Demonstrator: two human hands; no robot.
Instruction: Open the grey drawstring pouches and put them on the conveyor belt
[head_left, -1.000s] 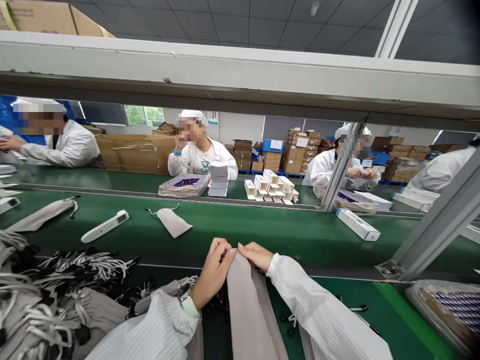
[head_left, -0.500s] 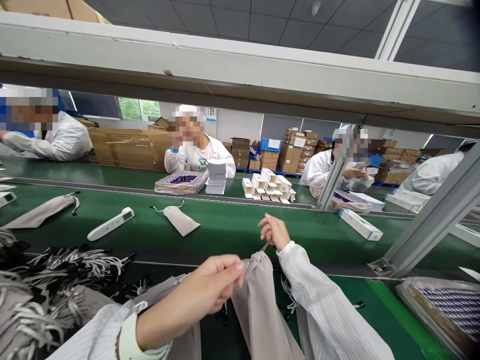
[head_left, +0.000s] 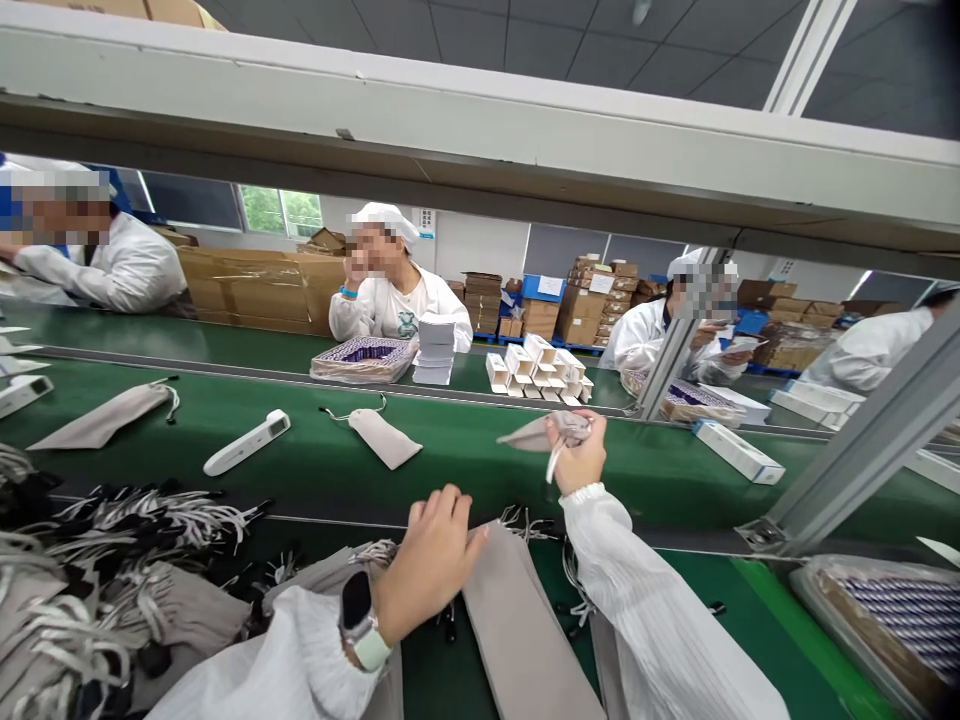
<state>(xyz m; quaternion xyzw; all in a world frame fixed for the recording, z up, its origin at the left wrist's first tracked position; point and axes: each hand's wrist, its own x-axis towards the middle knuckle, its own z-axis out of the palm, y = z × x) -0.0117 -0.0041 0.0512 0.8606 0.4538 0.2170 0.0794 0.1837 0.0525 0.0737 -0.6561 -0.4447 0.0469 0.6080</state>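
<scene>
My right hand [head_left: 581, 452] is closed round the gathered neck of a grey drawstring pouch [head_left: 525, 437], held above the green belt with its tail pointing left and a white cord hanging down. My left hand [head_left: 431, 550], with a watch at its wrist, has its fingers apart and holds nothing. Its thumb is close to the top of a flat stack of grey pouches [head_left: 525, 625]; whether they touch I cannot tell. Further left lies a heap of pouches [head_left: 97, 600] with tangled white cords and black cord ends.
On the green belt [head_left: 465, 480] lie a white handheld thermometer-like device [head_left: 247, 443], two pouches [head_left: 386, 437] [head_left: 105, 418] and a white carton [head_left: 739, 450]. A slanted metal post [head_left: 862, 440] stands at right, beside a plastic-wrapped tray [head_left: 885, 620]. A shelf [head_left: 480, 120] crosses overhead. Co-workers sit opposite.
My right hand has lifted the pouch up off the stack and over the belt. My left hand has let go of its cord and opened. Items on the belt have shifted right.
</scene>
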